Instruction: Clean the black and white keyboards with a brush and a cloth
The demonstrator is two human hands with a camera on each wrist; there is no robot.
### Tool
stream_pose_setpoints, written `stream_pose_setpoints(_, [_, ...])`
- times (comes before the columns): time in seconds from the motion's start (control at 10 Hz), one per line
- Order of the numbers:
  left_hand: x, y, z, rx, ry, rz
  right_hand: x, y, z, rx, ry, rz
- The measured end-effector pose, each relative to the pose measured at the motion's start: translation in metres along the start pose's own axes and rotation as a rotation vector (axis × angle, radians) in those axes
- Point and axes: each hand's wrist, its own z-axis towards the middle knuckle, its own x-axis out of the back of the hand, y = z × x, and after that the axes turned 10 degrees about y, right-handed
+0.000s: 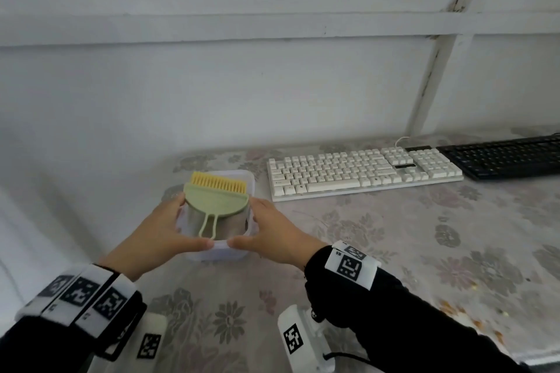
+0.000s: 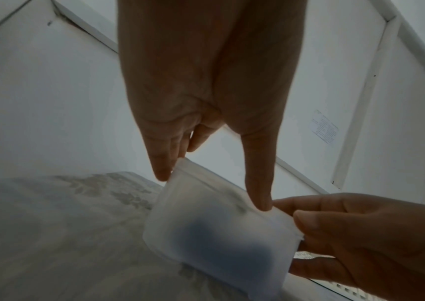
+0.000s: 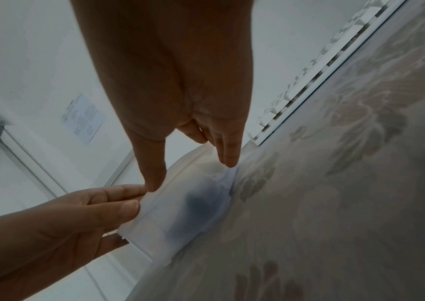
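A translucent plastic box point(image 1: 218, 252) stands on the table's left part, and both hands grip it. My left hand point(image 1: 174, 222) holds its left side, thumb on the near rim. My right hand point(image 1: 266, 224) holds the right side the same way. Inside the box, a green brush point(image 1: 216, 200) with yellow bristles lies on a grey cloth point(image 1: 231, 225). The white keyboard point(image 1: 360, 171) lies right of the box, and the black keyboard point(image 1: 503, 156) lies beyond it. In the wrist views, the left hand point(image 2: 212, 192) and right hand point(image 3: 190, 177) clasp the box point(image 2: 219, 240) point(image 3: 180, 213).
A floral cloth covers the table point(image 1: 394, 251). The white wall stands just behind the keyboards, and the table's left edge runs close to the box. Yellowish crumbs point(image 1: 454, 309) lie near the front right. A white cable point(image 1: 401, 140) leaves the white keyboard's back.
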Motion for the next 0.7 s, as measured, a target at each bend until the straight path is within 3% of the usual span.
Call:
stream_pose_setpoints(0.3, [-0.009,-0.022,0.059,-0.006,0.063,-0.047,0.008,0.012,0.044,-0.059,0.025,0.054])
stream_pose_setpoints(0.7, [-0.016,-0.037,0.104,0.003,0.040,-0.020,0.021,0.016,0.074,-0.107,0.018,0.046])
